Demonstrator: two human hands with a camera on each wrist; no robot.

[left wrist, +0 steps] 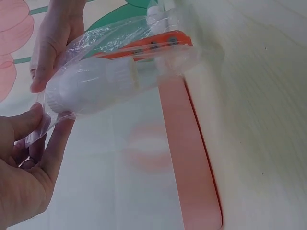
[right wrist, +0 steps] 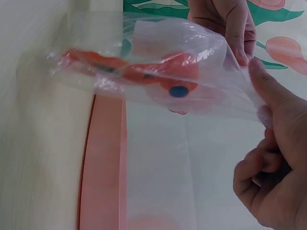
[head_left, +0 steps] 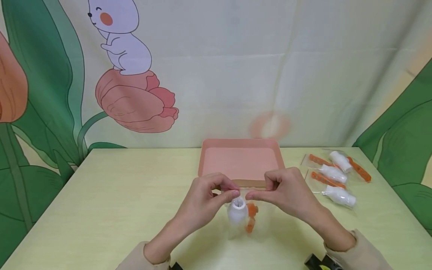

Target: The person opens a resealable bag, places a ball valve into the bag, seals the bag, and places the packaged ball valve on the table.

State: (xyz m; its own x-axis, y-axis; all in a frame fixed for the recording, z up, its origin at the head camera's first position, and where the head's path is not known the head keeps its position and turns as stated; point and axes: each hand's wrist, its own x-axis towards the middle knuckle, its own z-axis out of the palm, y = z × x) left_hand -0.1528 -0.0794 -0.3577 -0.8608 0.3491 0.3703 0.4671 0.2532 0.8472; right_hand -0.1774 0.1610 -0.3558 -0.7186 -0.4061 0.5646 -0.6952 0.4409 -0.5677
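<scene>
A clear plastic bag (right wrist: 218,62) hangs above the table between the two hands. My left hand (head_left: 210,194) pinches the bag's top edge on the left, between thumb and fingers. On the right, my right hand (head_left: 291,192) pinches the same edge, its other fingers curled in. Inside the bag are a white bottle-shaped piece (head_left: 237,213), round opening upward, and a flat orange strip (head_left: 251,218) beside it. In the right wrist view the orange strip (right wrist: 139,72) has wavy edges and a dark blue round spot.
A shallow pink tray (head_left: 241,161) lies behind the hands, by the printed backdrop (head_left: 216,75). To the right, several clear bags hold white bottle-shaped pieces (head_left: 341,196) and orange strips (head_left: 328,180). Everything stands on a pale wooden table (head_left: 135,195).
</scene>
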